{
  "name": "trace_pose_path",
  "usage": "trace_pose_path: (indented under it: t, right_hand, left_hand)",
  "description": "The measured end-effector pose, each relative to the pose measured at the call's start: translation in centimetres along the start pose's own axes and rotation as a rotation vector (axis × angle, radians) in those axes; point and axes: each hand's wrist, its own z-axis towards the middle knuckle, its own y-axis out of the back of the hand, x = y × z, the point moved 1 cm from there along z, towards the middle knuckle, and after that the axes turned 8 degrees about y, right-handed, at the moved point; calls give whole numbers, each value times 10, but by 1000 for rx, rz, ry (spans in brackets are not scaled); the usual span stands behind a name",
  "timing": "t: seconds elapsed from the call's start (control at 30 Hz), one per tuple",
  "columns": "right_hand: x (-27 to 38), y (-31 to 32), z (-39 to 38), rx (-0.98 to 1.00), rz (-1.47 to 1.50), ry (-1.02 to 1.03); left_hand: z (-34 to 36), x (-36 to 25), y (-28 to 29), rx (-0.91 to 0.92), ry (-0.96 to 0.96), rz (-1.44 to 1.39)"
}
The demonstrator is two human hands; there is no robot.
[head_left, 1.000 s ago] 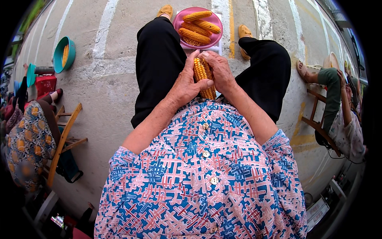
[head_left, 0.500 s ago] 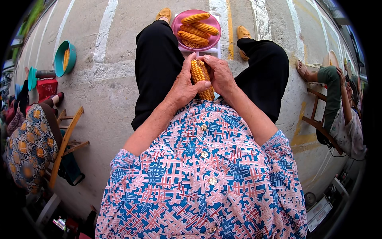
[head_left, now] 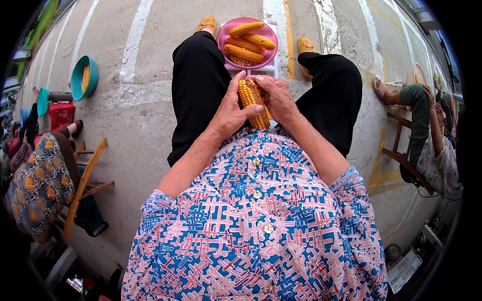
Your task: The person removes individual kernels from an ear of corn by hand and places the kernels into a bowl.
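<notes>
An ear of dried yellow corn stands lengthwise between my two hands, close to my shirt front. My left hand is wrapped along its left side, the thumb lying across the kernels. On the other side my right hand grips the ear, with thumb and fingertips near its upper end. A strip without kernels shows along the right part of the ear. The fingers behind the ear are hidden. Just beyond my hands is a round pink basin holding several whole corn ears and loose kernels.
The basin rests on a white stand between my feet. At left, a teal basin holds corn, near a person on a wooden chair. Another person sits at right on a wooden chair. Painted lines cross the concrete floor.
My right thumb and fingers have shifted slightly at the ear's upper end, and the bare strip shows more. The ear tilts a little further left. My left hand keeps its hold.
</notes>
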Motion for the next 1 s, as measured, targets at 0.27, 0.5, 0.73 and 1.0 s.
trace_pose_path:
  t: [0.27,0.5,0.73,1.0]
  right_hand:
    - [8,10,4,-84,256,-127]
    - [21,18,13,-35,280,-101]
    - [69,80,12,-119,524,77]
    - [57,126,7,-308,579,80]
  left_hand:
    - [-2,-3,-1,107,-8,-302]
    - [2,-4,10,117,-78,-488]
    - [-20,-45,70,66,-226,-704]
    - [-33,-51,95,-75,-217,-771]
